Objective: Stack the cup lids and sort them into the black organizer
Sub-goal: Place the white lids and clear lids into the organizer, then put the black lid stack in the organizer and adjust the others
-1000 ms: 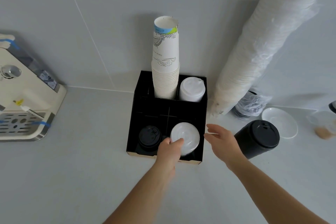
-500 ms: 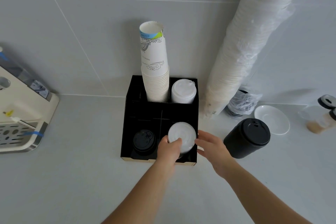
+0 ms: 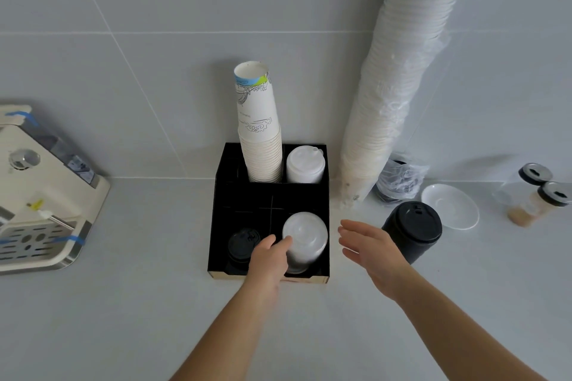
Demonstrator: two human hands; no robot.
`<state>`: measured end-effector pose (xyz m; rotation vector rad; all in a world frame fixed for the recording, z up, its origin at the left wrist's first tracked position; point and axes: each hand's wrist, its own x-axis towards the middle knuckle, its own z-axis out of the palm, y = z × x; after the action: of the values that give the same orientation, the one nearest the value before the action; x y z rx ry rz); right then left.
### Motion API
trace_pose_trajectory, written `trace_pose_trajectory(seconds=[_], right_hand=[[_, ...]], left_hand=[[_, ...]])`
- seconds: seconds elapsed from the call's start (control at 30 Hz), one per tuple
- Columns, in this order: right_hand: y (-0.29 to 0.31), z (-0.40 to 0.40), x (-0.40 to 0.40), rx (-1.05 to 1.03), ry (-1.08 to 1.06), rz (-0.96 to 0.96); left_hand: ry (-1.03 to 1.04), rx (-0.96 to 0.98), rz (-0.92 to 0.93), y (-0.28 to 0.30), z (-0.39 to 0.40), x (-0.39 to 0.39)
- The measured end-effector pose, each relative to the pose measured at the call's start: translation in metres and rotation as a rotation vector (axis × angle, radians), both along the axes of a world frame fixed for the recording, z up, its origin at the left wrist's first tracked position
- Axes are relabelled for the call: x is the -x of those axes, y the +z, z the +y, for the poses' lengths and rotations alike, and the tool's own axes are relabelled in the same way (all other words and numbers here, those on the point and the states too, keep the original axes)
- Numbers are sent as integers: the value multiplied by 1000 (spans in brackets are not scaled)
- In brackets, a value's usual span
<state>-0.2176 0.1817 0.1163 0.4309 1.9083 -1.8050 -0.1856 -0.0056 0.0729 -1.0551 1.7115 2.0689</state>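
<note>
Head view: left hand [image 3: 267, 258] is gripping the clear lid stack [image 3: 305, 240] inside the black organizer [image 3: 269, 195]; right hand [image 3: 370, 249] is hovering beside it, fingers relaxed, holding nothing.

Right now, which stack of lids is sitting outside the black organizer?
The black stack on the counter, just right of the open right hand. The other three lid stacks stand in organizer compartments.

Matt black organizer [image 3: 216, 226], translucent plastic lids [image 3: 305, 235]
</note>
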Motion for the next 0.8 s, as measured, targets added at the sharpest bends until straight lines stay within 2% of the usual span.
trace_pose_trajectory(seconds=[0.13,0.5,0.8], right_hand=[[14,15,-12,49,-25,47],[40,67,-31,168,-151,148],[43,135,-13,167,-284,200]], left_hand=[[0,-101,98,17,-6,-18],[41,-189,232,59,24,-32],[-66,-225,177,65,86,-2]])
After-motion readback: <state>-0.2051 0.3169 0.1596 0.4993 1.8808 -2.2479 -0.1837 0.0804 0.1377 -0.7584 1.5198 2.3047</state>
